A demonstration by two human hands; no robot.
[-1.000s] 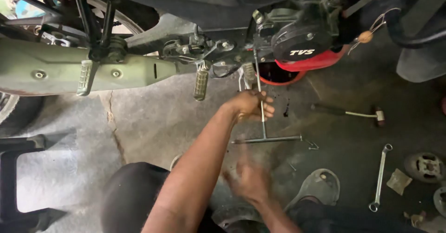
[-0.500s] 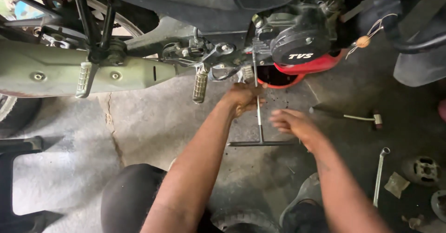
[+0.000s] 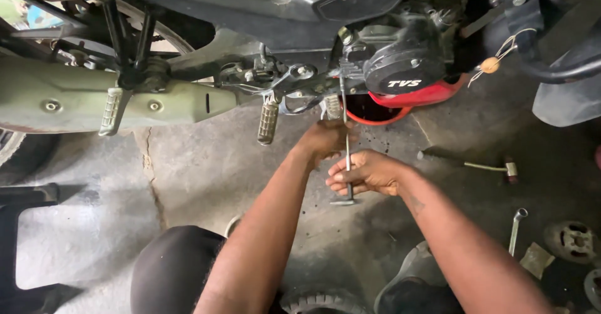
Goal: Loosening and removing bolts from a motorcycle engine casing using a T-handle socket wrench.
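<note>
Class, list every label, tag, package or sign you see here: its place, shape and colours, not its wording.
Maker's badge: white lettering on the black round engine cover, above the red pan.
Tag: small round tan disc on a string, upper right.
No packages, signs or screens.

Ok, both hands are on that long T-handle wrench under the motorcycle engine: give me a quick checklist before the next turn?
1. Left hand grip on the upper shaft of the long metal T-handle wrench: ok, fingers wrapped around it.
2. Right hand grip low on the shaft near the crossbar: ok.
3. Wrench tip seated on the fastener under the black engine casing: cannot tell, hidden among parts.
4. Shaft in line with the engine underside: ok, it runs straight up to it.
5. Red round drain pan under the engine: ok, beside the wrench.
6. Steel ring spanner lying on the floor away from both forearms: ok.
</note>
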